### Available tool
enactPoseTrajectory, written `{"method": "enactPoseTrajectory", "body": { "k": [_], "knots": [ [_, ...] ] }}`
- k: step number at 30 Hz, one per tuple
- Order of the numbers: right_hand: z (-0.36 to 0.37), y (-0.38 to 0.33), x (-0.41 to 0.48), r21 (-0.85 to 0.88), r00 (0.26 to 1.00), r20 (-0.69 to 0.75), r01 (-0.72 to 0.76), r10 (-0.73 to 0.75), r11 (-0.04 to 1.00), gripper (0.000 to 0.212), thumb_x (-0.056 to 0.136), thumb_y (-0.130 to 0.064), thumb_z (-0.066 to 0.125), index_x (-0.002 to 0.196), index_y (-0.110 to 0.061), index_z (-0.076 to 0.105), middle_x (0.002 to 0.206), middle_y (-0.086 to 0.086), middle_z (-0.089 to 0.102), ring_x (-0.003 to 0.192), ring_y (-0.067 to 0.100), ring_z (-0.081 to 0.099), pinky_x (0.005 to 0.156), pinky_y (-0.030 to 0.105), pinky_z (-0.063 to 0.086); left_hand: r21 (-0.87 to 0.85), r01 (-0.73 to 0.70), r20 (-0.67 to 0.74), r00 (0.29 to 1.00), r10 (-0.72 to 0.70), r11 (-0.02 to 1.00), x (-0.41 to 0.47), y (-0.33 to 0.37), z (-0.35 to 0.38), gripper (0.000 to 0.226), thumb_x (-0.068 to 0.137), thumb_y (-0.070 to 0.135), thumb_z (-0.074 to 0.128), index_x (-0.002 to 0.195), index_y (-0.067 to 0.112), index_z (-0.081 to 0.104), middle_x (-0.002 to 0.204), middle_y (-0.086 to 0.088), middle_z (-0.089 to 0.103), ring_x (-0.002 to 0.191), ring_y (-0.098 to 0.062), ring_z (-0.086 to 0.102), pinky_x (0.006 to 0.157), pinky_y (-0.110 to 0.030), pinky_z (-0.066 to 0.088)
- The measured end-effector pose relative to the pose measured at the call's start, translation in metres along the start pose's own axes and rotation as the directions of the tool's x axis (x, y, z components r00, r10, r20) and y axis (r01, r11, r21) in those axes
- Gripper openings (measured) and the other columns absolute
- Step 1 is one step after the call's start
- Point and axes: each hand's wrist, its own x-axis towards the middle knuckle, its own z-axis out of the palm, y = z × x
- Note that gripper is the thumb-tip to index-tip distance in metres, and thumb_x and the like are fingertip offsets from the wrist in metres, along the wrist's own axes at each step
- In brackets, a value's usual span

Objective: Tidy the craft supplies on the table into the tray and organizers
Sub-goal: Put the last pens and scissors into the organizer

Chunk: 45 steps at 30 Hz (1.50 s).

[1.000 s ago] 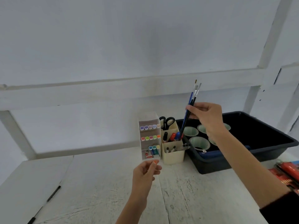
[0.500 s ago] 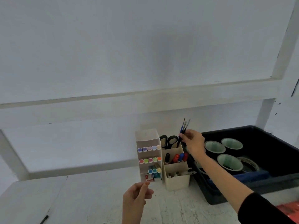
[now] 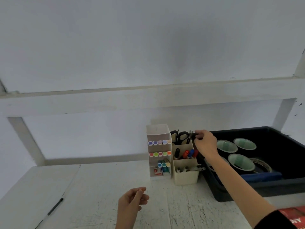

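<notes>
My right hand (image 3: pixel 204 143) reaches over the cream pen organizer (image 3: pixel 185 176) and pinches the tops of a few thin paintbrushes (image 3: pixel 191 136). The brushes stand low in the organizer's back compartment, beside black scissors (image 3: pixel 179 137). Red and blue markers (image 3: pixel 189 153) fill the middle compartment. A white marker rack (image 3: pixel 158 129) with rows of coloured caps stands just left of the organizer. The black tray (image 3: pixel 270 185) sits to the right with rolls of tape (image 3: pixel 241 161) inside. My left hand (image 3: pixel 132 202) hovers over the table in front, fingers loosely curled, holding nothing.
A black pen (image 3: pixel 55 206) lies on the white table (image 3: pixel 102 187) at the far left. A red printed packet (image 3: pixel 295 216) shows at the bottom right corner. A white wall with a ledge rises behind the organizers.
My right hand has lowered the paintbrushes from above the organizer down into its back compartment. The view has tilted up, and my left hand has stayed in front.
</notes>
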Motion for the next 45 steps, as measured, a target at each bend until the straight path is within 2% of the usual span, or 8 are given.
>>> {"method": "enactPoseTrajectory", "body": {
  "k": [5,15,23,25,30,36,40,45],
  "knots": [
    [0.006,-0.041,-0.07,0.095,0.939,-0.207,0.297,-0.273,0.95,0.03,0.083,0.008,0.054,0.097,-0.018,0.06,0.093,0.002,0.06,0.079,0.009,0.056,0.069,0.022,0.05,-0.04,-0.038,-0.059,0.998,0.035,0.998,-0.015,0.002,-0.03,0.016,0.092,0.011,0.056,0.089,0.009,0.071,0.071,-0.006,0.072,0.068,-0.017,0.064,0.062,-0.025,0.044],
    [0.113,-0.051,-0.24,0.23,0.786,0.426,0.385,-0.448,0.894,0.032,0.084,0.007,0.058,0.077,-0.024,0.063,0.078,-0.015,0.061,0.076,0.001,0.059,0.065,0.009,0.048,-0.032,-0.074,-0.276,0.959,0.062,0.997,-0.055,-0.022,-0.136,0.015,0.091,0.015,0.057,0.091,0.014,0.071,0.076,-0.003,0.073,0.068,-0.01,0.065,0.066,-0.023,0.045],
    [0.17,-0.036,-0.332,0.156,0.647,0.702,0.268,-0.297,0.951,0.025,0.085,0.001,0.055,0.08,-0.02,0.068,0.084,-0.008,0.064,0.071,0.003,0.058,0.062,0.012,0.047,0.074,-0.055,-0.396,0.915,0.08,0.996,-0.071,-0.057,-0.213,0.014,0.09,0.013,0.057,0.089,0.014,0.07,0.076,-0.003,0.072,0.072,-0.013,0.065,0.063,-0.018,0.044],
    [0.177,-0.035,-0.352,0.052,0.646,0.733,0.256,-0.211,0.965,0.007,0.085,-0.019,0.061,0.09,-0.022,0.066,0.088,-0.009,0.061,0.074,0.002,0.056,0.065,0.013,0.046,0.233,-0.072,-0.375,0.914,0.158,0.97,-0.071,-0.069,-0.228,0.013,0.09,0.012,0.058,0.09,0.016,0.07,0.082,0.002,0.071,0.081,-0.012,0.065,0.068,-0.016,0.046],
    [0.181,-0.034,-0.395,-0.246,0.593,0.777,0.596,-0.212,0.764,0.068,0.069,-0.069,0.052,0.121,-0.026,0.048,0.113,-0.006,0.039,0.109,0.012,0.038,0.085,0.022,0.039,0.643,-0.241,0.001,0.949,0.314,0.727,-0.071,-0.098,-0.261,0.032,0.089,0.002,0.055,0.099,0.031,0.065,0.104,0.015,0.061,0.103,-0.003,0.052,0.093,-0.022,0.039],
    [0.173,-0.029,-0.386,-0.123,0.657,0.728,0.404,-0.194,0.906,0.027,0.072,-0.03,0.063,0.096,-0.029,0.052,0.098,-0.008,0.042,0.094,0.01,0.047,0.07,0.013,0.041,0.725,-0.422,0.282,0.903,0.324,0.545,-0.072,-0.106,-0.27,0.008,0.086,0.038,0.06,0.09,0.044,0.061,0.107,0.028,0.051,0.111,0.01,0.039,0.096,-0.013,0.014],
    [0.141,-0.032,-0.35,0.063,0.657,0.725,0.235,-0.206,0.97,0.02,0.073,-0.012,0.074,0.086,-0.025,0.066,0.092,-0.007,0.061,0.087,0.005,0.06,0.078,0.011,0.048,0.591,-0.487,0.318,0.873,0.369,0.643,-0.064,-0.094,-0.246,0.019,0.081,0.022,0.07,0.074,0.038,0.062,0.084,0.02,0.063,0.083,0.002,0.059,0.079,-0.016,0.04],
    [0.08,-0.042,-0.297,0.337,0.863,0.502,-0.135,-0.057,0.932,0.022,0.069,-0.003,0.08,0.088,-0.01,0.071,0.08,0.006,0.074,0.079,0.019,0.071,0.07,0.024,0.056,0.389,-0.476,0.265,0.878,0.399,0.789,-0.061,-0.066,-0.175,0.011,0.079,0.016,0.074,0.076,0.024,0.067,0.073,0.015,0.068,0.07,-0.006,0.061,0.062,-0.018,0.043]
  ]
}}
